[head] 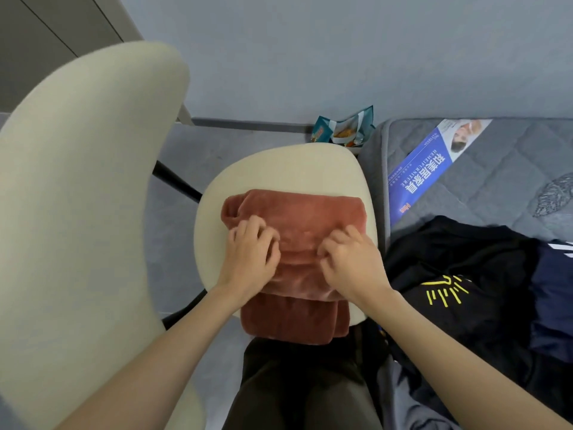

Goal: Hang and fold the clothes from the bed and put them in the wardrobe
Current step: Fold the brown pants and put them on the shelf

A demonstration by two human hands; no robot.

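One head-worn view — steeply downward, close above the chair seat (279, 169) beside the bed (502, 181).

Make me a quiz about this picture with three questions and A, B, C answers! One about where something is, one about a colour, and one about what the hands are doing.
1. Where does the rust-red garment lie?
A) on the cream chair seat
B) on the floor
C) inside a wardrobe

2. What colour are the lines printed on the black garment?
A) white
B) yellow
C) green

3. What are the left hand and the right hand doing?
A) hanging free
B) holding a hanger
C) gripping the rust-red garment

Answers:
1 A: it rests on the seat, with its near end drooping over the edge.
2 B: the lines show yellow on the black cloth on the mattress.
3 C: the fingers of both hands curl into the cloth.
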